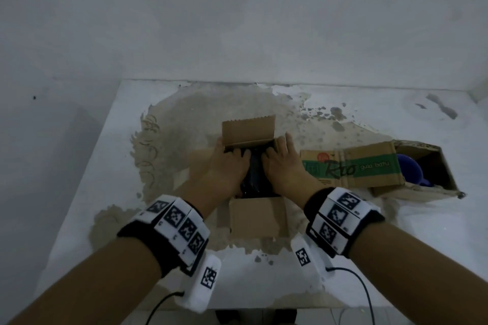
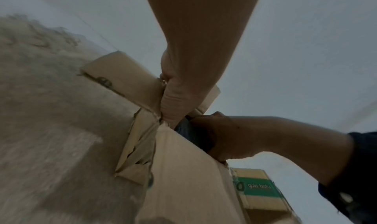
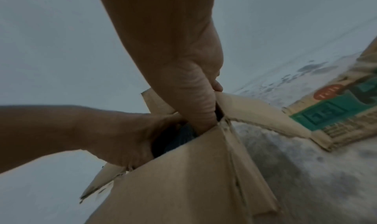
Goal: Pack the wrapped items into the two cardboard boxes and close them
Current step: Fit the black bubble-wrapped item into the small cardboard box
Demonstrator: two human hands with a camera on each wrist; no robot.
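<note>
A small plain cardboard box stands open mid-table, its far flap upright. A dark wrapped item fills its opening. My left hand and right hand lie side by side on the item, fingers reaching down into the far end of the box, thumbs outside the side walls. The left wrist view shows the left hand at the box corner. In the right wrist view the right hand dips into the box over the dark item. How far the fingers bend is hidden.
A second cardboard box, printed green with "Rio gula batu", lies open just right of the small one, with a blue item inside. The white table has worn brown patches; walls stand close behind and at the left.
</note>
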